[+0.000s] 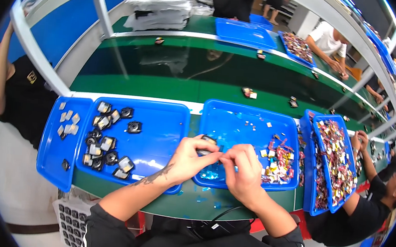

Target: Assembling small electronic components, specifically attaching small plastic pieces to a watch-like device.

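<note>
My left hand (189, 161) grips a small black round part (207, 141) over the near edge of the middle blue tray (236, 115). My right hand (243, 169) meets it from the right, fingertips pinched at the part; whatever it pinches is too small to tell. The left blue tray (161, 115) holds several black round parts and silver square pieces (104, 141). A pile of small colourful pieces (279, 163) lies in the right part of the middle tray.
A green conveyor belt (188, 71) runs behind the trays with a few parts on it. Stacked blue trays (333, 163) full of colourful pieces stand at right. Other people work at left, right and across the belt. A white basket (71, 223) sits below.
</note>
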`<state>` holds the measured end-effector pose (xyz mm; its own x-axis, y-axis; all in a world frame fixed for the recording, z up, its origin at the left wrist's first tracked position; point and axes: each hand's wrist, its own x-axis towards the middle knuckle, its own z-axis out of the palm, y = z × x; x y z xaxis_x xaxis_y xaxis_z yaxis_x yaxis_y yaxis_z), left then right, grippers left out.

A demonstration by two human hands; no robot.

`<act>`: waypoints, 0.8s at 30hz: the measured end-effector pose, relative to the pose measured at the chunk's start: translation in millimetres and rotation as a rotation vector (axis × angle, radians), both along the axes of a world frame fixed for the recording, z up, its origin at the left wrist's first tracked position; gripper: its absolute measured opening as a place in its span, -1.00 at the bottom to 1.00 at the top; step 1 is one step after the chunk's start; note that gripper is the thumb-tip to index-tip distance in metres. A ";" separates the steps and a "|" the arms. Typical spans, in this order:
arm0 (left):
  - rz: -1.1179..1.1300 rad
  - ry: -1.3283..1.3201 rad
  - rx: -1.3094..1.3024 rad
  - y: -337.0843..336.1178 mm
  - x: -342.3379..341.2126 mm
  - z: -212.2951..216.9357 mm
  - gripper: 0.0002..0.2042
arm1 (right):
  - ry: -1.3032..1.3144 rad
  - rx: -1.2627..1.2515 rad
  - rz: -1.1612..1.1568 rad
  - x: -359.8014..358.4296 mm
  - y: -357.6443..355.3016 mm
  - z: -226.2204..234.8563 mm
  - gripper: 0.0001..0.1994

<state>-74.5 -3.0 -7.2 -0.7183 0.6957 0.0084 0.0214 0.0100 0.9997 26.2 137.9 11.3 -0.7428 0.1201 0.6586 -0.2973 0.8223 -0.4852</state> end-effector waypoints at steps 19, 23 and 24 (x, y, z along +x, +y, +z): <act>-0.023 0.143 -0.041 -5.0 5.3 5.7 -0.85 | -0.204 -0.110 0.172 -7.6 17.1 16.4 -0.92; -0.028 0.156 -0.071 -4.0 4.7 4.4 -0.86 | -0.073 0.150 0.121 -5.2 12.2 15.0 -0.86; -0.020 0.156 -0.073 -4.1 3.3 0.6 -0.86 | -0.051 0.256 0.080 -3.2 9.1 15.9 -0.83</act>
<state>-71.3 -7.1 -6.6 -0.6981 0.7128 0.0678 0.1771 0.0801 0.9809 22.9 147.0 27.2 -0.7762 -0.1055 0.6216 -0.3466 0.8950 -0.2809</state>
